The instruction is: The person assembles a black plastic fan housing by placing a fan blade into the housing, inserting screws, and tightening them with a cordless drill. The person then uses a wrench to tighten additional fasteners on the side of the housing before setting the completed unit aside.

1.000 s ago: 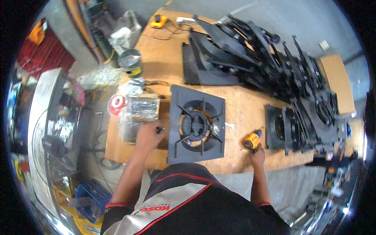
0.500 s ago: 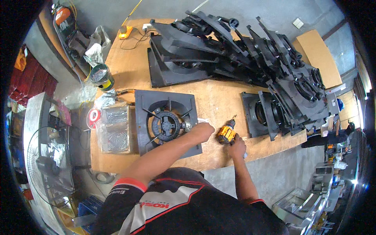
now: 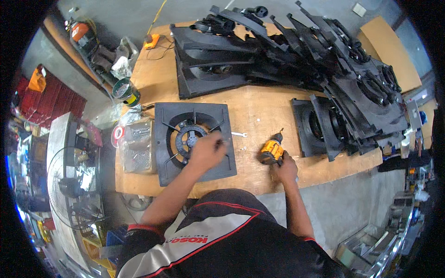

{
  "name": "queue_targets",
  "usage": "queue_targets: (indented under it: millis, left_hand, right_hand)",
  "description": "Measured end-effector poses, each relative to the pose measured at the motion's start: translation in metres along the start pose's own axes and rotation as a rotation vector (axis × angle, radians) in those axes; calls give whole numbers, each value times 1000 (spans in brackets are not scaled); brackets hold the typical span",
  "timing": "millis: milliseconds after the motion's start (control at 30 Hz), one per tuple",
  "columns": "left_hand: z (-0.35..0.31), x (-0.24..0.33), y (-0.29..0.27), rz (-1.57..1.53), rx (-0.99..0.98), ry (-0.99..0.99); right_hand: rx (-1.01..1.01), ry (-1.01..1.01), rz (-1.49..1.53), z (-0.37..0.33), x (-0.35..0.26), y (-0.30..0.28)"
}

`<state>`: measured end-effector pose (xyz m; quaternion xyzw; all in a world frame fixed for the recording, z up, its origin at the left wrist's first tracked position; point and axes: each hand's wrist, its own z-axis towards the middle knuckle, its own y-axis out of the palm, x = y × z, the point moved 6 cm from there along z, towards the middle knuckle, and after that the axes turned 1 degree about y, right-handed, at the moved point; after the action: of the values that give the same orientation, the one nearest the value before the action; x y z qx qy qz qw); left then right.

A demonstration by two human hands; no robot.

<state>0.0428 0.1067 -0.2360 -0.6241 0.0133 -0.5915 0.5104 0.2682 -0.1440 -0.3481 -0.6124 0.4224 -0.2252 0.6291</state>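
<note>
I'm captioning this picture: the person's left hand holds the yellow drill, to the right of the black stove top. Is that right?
Wrong hand: the head view shows the right hand holding the yellow drill, to the right of the black stove top.

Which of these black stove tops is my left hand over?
The single stove top set apart in front of you, under your left hand. The others crowd the pile farther back and to the right.

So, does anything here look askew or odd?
Yes: the heaped black burner plates at the back and right overlap and tilt at mixed angles, looking untidy, whereas the single burner under the left hand lies flat.
</note>
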Motion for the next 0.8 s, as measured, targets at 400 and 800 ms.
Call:
queue_targets:
  millis: [400, 800]
  left_hand:
    - [-230, -82, -90, -656, 621, -822]
    - [-261, -135, -9, -1450, 984, -765]
  right_hand:
    - [-642, -223, 864, -36, -112, -72]
    - [-974, -547, 417, -34, -222, -20]
